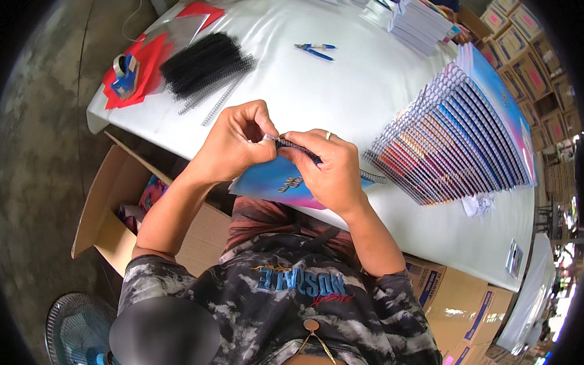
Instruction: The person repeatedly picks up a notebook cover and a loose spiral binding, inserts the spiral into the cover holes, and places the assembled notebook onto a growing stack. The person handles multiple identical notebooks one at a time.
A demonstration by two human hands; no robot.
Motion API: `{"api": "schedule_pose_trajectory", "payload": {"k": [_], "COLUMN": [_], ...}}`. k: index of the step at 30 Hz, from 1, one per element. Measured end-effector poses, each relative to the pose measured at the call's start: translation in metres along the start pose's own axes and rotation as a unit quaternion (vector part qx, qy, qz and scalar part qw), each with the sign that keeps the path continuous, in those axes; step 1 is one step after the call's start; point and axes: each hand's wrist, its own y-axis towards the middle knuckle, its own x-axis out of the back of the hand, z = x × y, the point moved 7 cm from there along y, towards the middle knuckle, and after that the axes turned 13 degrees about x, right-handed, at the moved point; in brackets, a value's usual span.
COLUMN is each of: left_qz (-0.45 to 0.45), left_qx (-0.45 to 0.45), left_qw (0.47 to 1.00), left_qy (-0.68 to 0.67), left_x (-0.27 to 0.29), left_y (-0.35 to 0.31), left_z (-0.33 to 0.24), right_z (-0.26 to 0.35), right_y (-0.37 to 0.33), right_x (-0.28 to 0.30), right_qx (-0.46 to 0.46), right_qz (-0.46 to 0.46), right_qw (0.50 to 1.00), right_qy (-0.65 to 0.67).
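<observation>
A notebook (256, 178) with a blue and pink cover is held near the table's front edge, its bound edge facing away from me. A dark plastic binding coil (373, 177) runs along that edge and sticks out past its right end. My left hand (234, 141) is closed, pinching the coil's left end between thumb and fingers. Close beside it, my right hand (329, 170), with a ring on one finger, grips the coiled edge between thumb and fingers. The fingertips partly hide the coil.
On the white-covered table lie black coils (204, 64), a blue tape dispenser (126, 75), red sheets (156, 55) and blue-handled cutters (316, 51). Coil-bound notebooks (451, 138) stack at right, below a paper pile (418, 23). An open carton (106, 195) and fan (75, 331) stand left.
</observation>
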Motion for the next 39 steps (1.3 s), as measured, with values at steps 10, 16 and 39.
{"api": "schedule_pose_trajectory", "payload": {"k": [10, 16, 39], "left_qz": [-0.243, -0.168, -0.24], "left_qx": [-0.176, -0.209, -0.322], "left_qw": [0.95, 0.942, 0.915], "left_qy": [0.083, -0.2, 0.029], "left_x": [-0.024, -0.072, -0.172], "left_y": [0.008, 0.033, 0.138], "left_z": [-0.06, -0.106, -0.143], "right_z": [0.004, 0.04, 0.019], "right_y": [0.003, 0.008, -0.067], "right_x": [0.12, 0.196, 0.305], "right_qx": [0.065, 0.198, -0.032], "right_qz": [-0.436, -0.474, -0.558], "right_qw": [0.832, 0.835, 0.76], "right_qy": [0.339, 0.197, -0.33]}}
